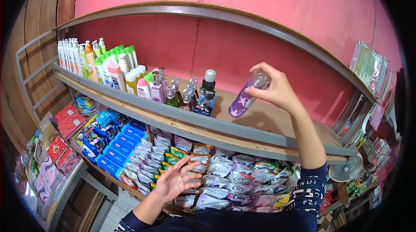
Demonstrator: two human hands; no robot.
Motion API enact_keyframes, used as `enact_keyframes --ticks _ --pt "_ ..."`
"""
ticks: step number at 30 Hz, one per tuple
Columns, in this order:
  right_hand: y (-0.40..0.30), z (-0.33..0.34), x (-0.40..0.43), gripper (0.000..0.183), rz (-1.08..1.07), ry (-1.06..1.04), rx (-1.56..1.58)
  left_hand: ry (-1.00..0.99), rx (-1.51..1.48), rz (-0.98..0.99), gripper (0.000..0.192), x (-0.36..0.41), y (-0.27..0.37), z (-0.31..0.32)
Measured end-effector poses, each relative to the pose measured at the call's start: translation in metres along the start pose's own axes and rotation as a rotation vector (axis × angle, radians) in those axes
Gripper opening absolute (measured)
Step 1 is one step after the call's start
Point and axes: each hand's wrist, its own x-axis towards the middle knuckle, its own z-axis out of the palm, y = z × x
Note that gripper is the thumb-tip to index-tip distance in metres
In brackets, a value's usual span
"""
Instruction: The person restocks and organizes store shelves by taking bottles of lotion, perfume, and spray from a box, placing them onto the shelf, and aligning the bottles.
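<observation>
My right hand [273,87] grips a purple spray bottle [242,102] with a clear cap and pale flower shapes. The bottle is tilted over the wooden shelf [276,120], its base towards the lower left. My left hand [175,180] is held palm up with fingers apart and nothing in it, over the rows of pouches. Left of the purple bottle stands a dark spray can with a grey cap [208,81], behind a small dark box [204,102]. Beside these are several perfume-like bottles with clear caps [170,97] and a lilac bottle [157,89].
Pump bottles [74,58] and green-capped bottles [128,55] crowd the shelf's left end. A raised metal rim [234,126] runs along its front. Below lie blue packs [120,147] and refill pouches [217,180]. A fan [346,168] stands at right; a metal rack frame [29,79] at left.
</observation>
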Motion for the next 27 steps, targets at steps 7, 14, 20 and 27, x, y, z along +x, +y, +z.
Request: enact_keyframes --ticks 7,14,20,27 --pt "0.056 0.059 0.004 0.050 -0.049 -0.077 -0.132 0.055 -0.050 0.024 0.066 -0.020 -0.014 -0.013" --pt "0.051 0.084 0.009 0.054 -0.058 -0.098 -0.125 0.131 -0.047 0.072 0.066 -0.044 -0.014 -0.022" --pt "0.054 0.089 0.016 0.056 -0.018 -0.127 -0.140 0.160 -0.066 0.091 0.065 -0.056 -0.013 -0.030" --pt "0.041 0.093 0.020 0.060 0.011 -0.145 -0.331 0.125 -0.154 0.095 0.063 -0.071 -0.004 -0.045"
